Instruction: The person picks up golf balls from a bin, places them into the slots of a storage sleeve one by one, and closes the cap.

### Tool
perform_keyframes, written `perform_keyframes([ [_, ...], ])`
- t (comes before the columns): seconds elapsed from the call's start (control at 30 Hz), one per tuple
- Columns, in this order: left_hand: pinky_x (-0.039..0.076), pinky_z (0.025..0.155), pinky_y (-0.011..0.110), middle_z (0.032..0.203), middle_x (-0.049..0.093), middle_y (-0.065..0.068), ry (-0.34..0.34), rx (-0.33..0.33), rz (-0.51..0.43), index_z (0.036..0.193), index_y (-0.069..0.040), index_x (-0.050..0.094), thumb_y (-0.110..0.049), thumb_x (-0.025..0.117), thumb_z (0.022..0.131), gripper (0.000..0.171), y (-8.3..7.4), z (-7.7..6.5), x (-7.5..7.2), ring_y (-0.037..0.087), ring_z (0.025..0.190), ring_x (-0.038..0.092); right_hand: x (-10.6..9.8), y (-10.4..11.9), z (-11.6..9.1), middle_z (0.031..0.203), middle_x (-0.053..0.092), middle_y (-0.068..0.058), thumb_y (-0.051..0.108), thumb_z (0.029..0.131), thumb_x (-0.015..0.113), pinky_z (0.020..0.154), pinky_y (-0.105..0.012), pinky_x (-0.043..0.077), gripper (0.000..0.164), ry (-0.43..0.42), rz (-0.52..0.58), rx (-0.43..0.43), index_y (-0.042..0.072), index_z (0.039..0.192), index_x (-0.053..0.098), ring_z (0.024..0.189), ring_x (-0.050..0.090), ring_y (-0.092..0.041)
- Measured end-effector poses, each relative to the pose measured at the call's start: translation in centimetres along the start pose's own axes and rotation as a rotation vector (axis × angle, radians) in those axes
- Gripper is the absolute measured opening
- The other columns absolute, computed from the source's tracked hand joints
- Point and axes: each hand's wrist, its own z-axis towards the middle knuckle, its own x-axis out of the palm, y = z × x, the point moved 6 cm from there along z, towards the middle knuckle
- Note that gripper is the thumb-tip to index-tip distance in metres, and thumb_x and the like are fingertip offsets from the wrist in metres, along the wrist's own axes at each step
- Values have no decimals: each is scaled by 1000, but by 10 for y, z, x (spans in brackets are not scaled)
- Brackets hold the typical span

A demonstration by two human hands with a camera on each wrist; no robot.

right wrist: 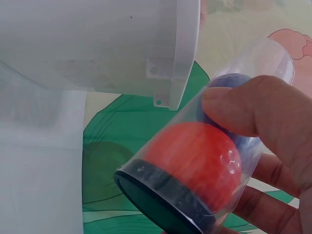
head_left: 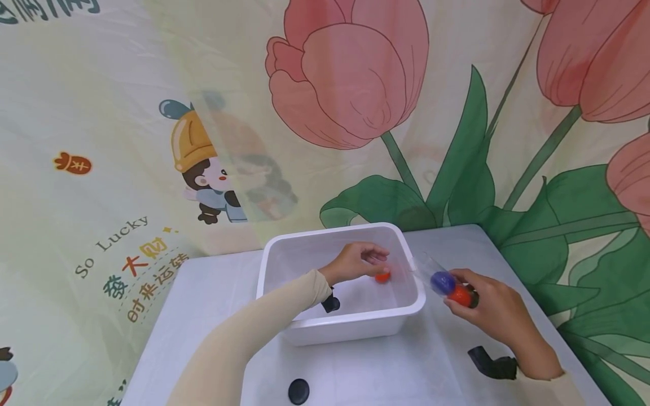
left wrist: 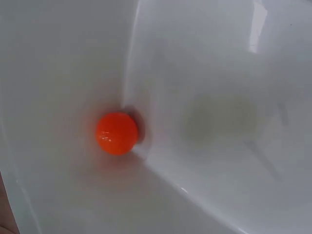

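My right hand (head_left: 495, 307) grips a clear tube (right wrist: 273, 51) beside the right end of the white tub (head_left: 350, 327). Inside the tube are a red ball (right wrist: 195, 158), next to its black end cap (right wrist: 163, 195), and a blue ball (head_left: 443, 282) beyond it. The tube tilts, its far end pointing toward the tub's rim. Within the tub, my left hand (head_left: 355, 263) hovers over an orange ball (left wrist: 117, 133) that lies in a corner. Its fingers are loosely bent, and the left wrist view shows the ball apart from them.
A loose black round cap (head_left: 298, 391) lies on the white-covered table (head_left: 350, 372) in front of the tub. Behind the table hangs a cloth (head_left: 244, 67) printed with tulips. A black band with a camera (head_left: 491, 363) is on the right wrist.
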Motion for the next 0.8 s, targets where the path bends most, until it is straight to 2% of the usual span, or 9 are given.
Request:
perform_keyframes([
  [0.27, 65, 86, 29, 117, 79, 11, 5, -72, -55, 133, 5, 72, -8, 87, 93, 45, 16, 4, 2, 16, 101, 77, 2, -2, 0, 102, 77, -24, 18, 75, 100, 66, -53, 66, 57, 7, 2, 11, -1, 121, 72, 79, 71, -30],
  [0.5, 67, 79, 35, 128, 74, 25, 13, -161, -91, 135, 4, 71, -7, 86, 92, 47, 38, 5, 3, 16, 93, 76, 3, -4, 0, 104, 77, -24, 17, 76, 100, 68, -55, 66, 57, 14, 13, 24, -1, 122, 72, 81, 72, -33],
  [0.67, 68, 81, 41, 129, 73, 25, 25, -206, -92, 134, 1, 73, -8, 86, 91, 46, 55, 7, 2, 15, 93, 76, 4, -6, 0, 104, 77, -24, 17, 76, 100, 67, -55, 66, 57, 16, 16, 30, -1, 122, 72, 81, 73, -34],
  [0.8, 67, 83, 42, 129, 74, 22, 27, -217, -79, 134, -1, 74, -9, 85, 92, 44, 64, 10, 1, 16, 97, 76, 6, -8, 0, 104, 77, -24, 17, 76, 100, 68, -54, 67, 57, 19, 15, 38, 0, 122, 72, 82, 73, -34],
])
